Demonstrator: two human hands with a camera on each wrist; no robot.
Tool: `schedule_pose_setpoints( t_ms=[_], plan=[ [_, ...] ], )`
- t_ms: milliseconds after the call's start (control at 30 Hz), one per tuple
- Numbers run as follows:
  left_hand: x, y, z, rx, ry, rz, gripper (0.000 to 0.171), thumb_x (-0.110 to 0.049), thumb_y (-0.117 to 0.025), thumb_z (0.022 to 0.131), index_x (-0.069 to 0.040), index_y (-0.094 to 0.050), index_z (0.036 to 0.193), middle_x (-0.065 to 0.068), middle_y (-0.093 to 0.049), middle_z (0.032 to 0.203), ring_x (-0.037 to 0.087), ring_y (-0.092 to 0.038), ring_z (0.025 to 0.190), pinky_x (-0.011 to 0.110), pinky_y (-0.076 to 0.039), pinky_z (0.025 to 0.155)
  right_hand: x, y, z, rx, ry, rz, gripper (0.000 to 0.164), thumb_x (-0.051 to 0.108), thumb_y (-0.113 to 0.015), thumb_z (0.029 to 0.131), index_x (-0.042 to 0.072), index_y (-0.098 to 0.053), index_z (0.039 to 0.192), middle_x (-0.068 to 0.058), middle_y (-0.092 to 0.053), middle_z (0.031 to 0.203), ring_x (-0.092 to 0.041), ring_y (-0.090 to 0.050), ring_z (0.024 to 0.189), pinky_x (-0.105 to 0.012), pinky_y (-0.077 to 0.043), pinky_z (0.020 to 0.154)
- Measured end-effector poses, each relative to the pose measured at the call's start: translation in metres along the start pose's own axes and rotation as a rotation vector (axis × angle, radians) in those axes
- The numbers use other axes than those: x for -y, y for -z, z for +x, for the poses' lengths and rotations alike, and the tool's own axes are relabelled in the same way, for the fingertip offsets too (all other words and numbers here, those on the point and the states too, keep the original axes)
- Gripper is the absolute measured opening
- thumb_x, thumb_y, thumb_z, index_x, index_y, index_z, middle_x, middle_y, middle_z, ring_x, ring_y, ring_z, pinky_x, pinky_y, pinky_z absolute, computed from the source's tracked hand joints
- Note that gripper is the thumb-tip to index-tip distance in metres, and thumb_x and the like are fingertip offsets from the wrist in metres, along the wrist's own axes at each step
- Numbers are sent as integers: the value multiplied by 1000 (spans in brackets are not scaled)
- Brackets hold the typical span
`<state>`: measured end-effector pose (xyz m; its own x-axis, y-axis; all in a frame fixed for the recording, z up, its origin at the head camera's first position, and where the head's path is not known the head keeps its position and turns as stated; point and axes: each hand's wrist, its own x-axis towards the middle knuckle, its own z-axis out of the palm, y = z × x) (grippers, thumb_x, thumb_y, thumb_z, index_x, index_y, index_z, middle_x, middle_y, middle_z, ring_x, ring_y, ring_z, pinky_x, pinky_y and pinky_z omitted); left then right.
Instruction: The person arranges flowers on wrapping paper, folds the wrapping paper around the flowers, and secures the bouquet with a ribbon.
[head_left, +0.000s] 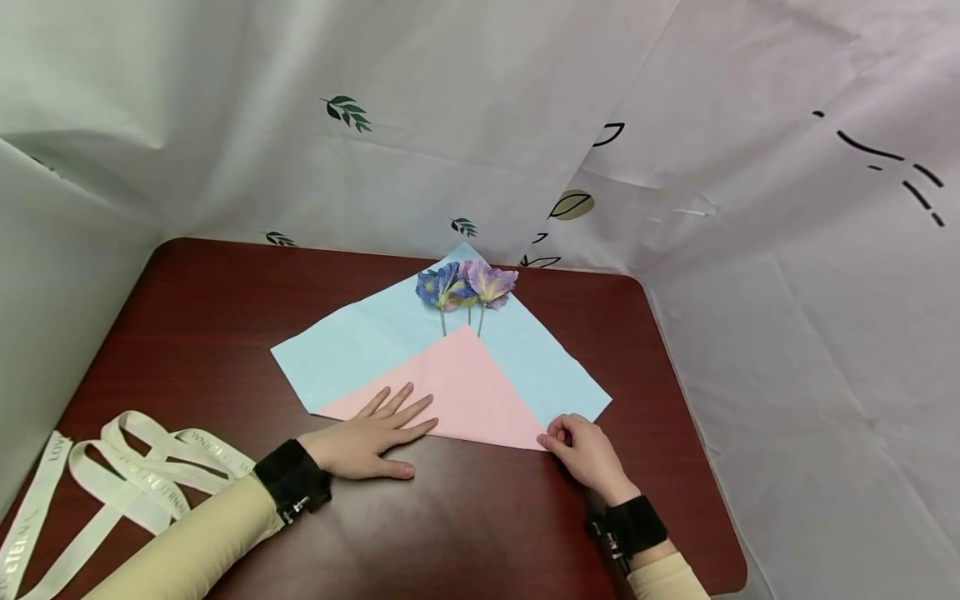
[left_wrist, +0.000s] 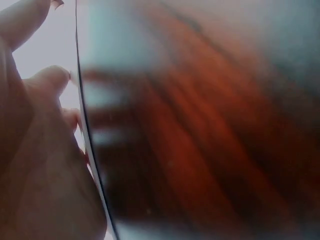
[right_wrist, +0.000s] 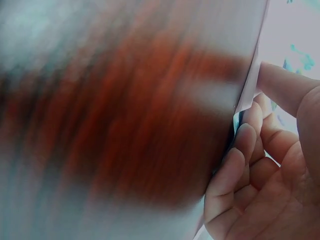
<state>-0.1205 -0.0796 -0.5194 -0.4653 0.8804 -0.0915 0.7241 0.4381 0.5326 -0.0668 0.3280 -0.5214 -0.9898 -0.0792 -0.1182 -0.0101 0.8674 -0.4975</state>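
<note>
Two hands of mine show in the head view, with a light-blue paper sheet (head_left: 352,342) and its pink triangular paper flap (head_left: 468,387) between and ahead of them on a glossy red-brown wooden table (head_left: 480,533). Taking that flap as the clock's centre, my left hand (head_left: 367,437) lies at eight o'clock, palm down, its fingers spread wide across the pink. My right hand (head_left: 588,454) sits at four o'clock, fingers curled, pinching the flap's corner. At twelve o'clock a blue artificial flower (head_left: 438,286) and a lilac one (head_left: 491,283) lie on the blue paper, thin stems running down towards the pink peak. A looped cream ribbon with printed lettering (head_left: 150,479) rests at about nine o'clock of my left hand. In the left wrist view, my hand fills the nine o'clock side; its spread is hard to tell there, beside a blurred reddish surface. In the right wrist view, my thumb and bent fingers meet the paper's edge at three o'clock.
</note>
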Motion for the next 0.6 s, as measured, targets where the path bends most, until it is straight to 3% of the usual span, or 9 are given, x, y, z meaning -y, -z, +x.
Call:
schedule_pose_setpoints(
  t_ms=[300,400,467,600],
  plan=[
    [4,-6,0,1,14,22,75,-63,-51,98,-26,-30,161,10,-4,170,42,5,154,64,1,118,0,1,1,5,2,-6,19,37,-78,90,25,-62,88,9,-51,75,-10,-48,67,-28,-41,65],
    [5,-8,0,-15,1,7,75,-60,-53,98,-24,-32,160,12,-6,170,43,4,154,64,1,118,4,1,1,9,-18,-31,23,38,-78,90,23,-65,102,9,-53,76,-9,-48,64,-28,-41,63],
    [5,-8,0,-25,-9,1,74,-59,-55,98,-23,-33,160,13,-7,170,44,3,154,65,1,117,13,2,0,-3,-38,-83,35,38,-78,90,20,-66,117,6,-56,79,-11,-51,65,-30,-42,60],
    [9,-12,0,-43,-24,-15,74,-58,-55,98,-24,-33,160,13,-8,170,44,4,154,63,5,118,46,-3,-2,-136,21,-286,59,29,-81,86,13,-59,139,-9,-66,99,-28,-63,83,-41,-51,60]
  ],
)
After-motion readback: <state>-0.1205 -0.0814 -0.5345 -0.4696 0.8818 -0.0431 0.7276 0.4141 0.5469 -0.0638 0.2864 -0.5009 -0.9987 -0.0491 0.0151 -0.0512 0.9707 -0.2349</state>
